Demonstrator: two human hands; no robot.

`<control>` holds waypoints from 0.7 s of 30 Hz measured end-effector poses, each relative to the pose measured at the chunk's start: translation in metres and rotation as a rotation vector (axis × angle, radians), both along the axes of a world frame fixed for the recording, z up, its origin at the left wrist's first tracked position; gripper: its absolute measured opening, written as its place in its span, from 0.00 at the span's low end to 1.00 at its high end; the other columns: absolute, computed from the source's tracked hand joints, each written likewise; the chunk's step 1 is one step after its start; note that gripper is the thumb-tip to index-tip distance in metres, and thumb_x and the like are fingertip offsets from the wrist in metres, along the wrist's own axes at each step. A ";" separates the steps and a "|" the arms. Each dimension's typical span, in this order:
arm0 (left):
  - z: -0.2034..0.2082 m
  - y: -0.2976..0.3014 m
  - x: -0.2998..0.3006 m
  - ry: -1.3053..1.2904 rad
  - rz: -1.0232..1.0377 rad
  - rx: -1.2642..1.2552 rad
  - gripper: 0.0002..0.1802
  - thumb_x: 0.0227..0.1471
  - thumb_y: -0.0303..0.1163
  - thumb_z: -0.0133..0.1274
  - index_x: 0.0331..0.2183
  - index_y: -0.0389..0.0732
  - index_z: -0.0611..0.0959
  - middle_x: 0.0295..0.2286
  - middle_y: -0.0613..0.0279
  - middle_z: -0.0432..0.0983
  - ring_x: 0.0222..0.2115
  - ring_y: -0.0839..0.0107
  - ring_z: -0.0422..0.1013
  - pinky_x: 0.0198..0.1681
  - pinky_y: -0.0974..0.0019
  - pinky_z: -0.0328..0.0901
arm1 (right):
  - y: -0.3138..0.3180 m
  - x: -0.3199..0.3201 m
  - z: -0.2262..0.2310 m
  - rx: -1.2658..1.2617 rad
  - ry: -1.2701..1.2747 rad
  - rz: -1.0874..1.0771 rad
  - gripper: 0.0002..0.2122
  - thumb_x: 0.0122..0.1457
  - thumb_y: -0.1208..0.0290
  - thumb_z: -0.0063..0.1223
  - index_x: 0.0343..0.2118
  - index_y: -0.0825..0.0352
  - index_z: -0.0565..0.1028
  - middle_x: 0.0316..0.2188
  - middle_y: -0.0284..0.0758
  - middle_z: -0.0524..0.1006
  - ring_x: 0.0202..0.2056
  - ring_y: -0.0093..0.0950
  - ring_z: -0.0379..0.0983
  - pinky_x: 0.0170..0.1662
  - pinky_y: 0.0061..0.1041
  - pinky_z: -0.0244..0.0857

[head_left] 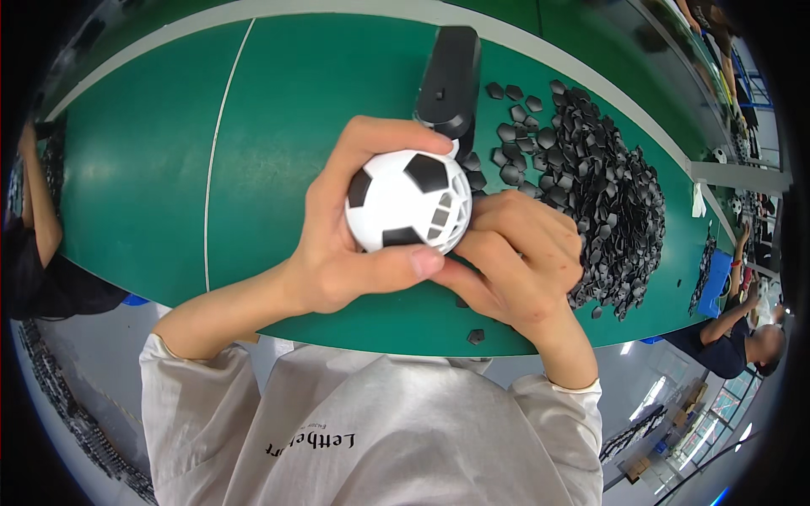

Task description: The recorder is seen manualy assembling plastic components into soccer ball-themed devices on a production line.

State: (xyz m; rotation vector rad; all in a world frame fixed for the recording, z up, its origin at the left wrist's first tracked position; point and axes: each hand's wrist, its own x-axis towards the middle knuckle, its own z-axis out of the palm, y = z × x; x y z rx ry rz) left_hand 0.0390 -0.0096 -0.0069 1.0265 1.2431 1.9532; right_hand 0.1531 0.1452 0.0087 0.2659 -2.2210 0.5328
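Observation:
My left hand grips a white plastic ball with black pentagons, patterned like a football, thumb below and fingers over the top. The ball's right side has an open lattice with slots. Curled against that lattice side is my right hand, its fingers bent and closed; whatever the fingertips hold, if anything, is hidden behind the ball and knuckles. Just beyond the ball, a black elongated device with rounded ends and a small switch lies on the green table.
A large heap of black pentagon pieces spreads to the right of my hands, with several loose ones at its left side. A single piece lies by the near table edge. Other people sit at the far left and far right, with a blue bin at right.

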 end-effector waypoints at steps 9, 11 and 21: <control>0.008 -0.003 -0.034 -0.337 -0.055 -0.061 0.50 0.40 0.50 0.70 0.58 0.37 0.65 0.42 0.52 0.73 0.35 0.72 0.70 0.27 0.72 0.63 | 0.062 0.009 0.032 -0.209 -0.279 -0.025 0.09 0.54 0.65 0.67 0.31 0.63 0.80 0.22 0.31 0.74 0.20 0.31 0.72 0.24 0.30 0.66; 0.011 -0.006 -0.055 -0.394 -0.015 -0.036 0.43 0.47 0.50 0.64 0.56 0.36 0.66 0.41 0.50 0.72 0.29 0.74 0.65 0.21 0.72 0.56 | 0.086 0.016 0.025 -0.245 -0.334 -0.371 0.07 0.55 0.69 0.64 0.35 0.64 0.81 0.25 0.33 0.77 0.23 0.33 0.73 0.28 0.32 0.68; 0.006 -0.008 -0.120 -0.262 0.673 -0.080 0.26 0.66 0.45 0.41 0.53 0.34 0.72 0.41 0.53 0.77 0.33 0.61 0.74 0.23 0.67 0.61 | 0.095 -0.008 -0.006 0.180 -0.531 -0.472 0.08 0.53 0.70 0.64 0.35 0.65 0.81 0.31 0.32 0.77 0.39 0.33 0.74 0.38 0.34 0.72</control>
